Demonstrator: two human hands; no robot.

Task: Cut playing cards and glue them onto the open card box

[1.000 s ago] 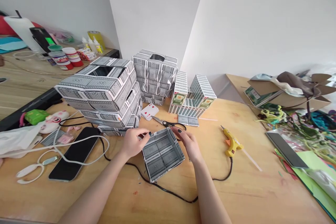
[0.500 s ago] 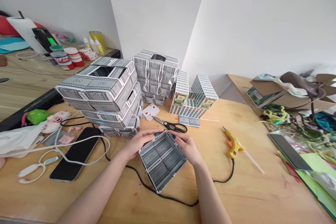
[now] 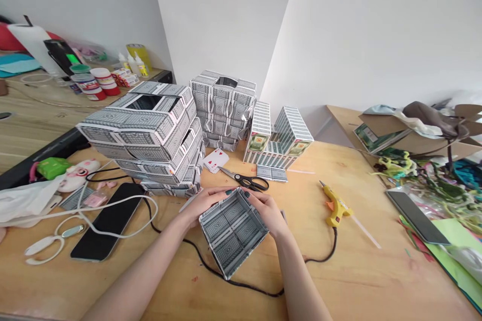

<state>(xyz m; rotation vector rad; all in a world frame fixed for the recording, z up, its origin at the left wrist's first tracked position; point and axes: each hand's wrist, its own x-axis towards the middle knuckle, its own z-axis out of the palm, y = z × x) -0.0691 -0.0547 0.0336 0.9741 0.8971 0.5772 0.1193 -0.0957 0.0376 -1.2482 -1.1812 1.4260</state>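
An open box made of playing cards point(image 3: 234, 230), patterned backs showing, is tilted toward me at the front middle of the table. My left hand point(image 3: 205, 203) grips its far left wall, thumb at the top corner. On the far right wall, my right hand point(image 3: 265, 210) is closed the same way; the fingers of both hands are partly hidden behind the box. Just beyond lie black-handled scissors point(image 3: 250, 182) and a few loose playing cards point(image 3: 216, 160). To the right rests a yellow glue gun point(image 3: 335, 205) with its black cord running under the box.
Stacked card boxes point(image 3: 150, 135) stand at the left, with another card structure point(image 3: 224, 105) behind. Stacked card packs point(image 3: 278, 138) sit at the back. A black phone point(image 3: 107, 223) and white cable lie left; another phone point(image 3: 416, 216) and green craft scraps lie right.
Both hands and the box stay nearly in place. A pale edge now shows beside my left hand, and a grey edge beside my right hand.
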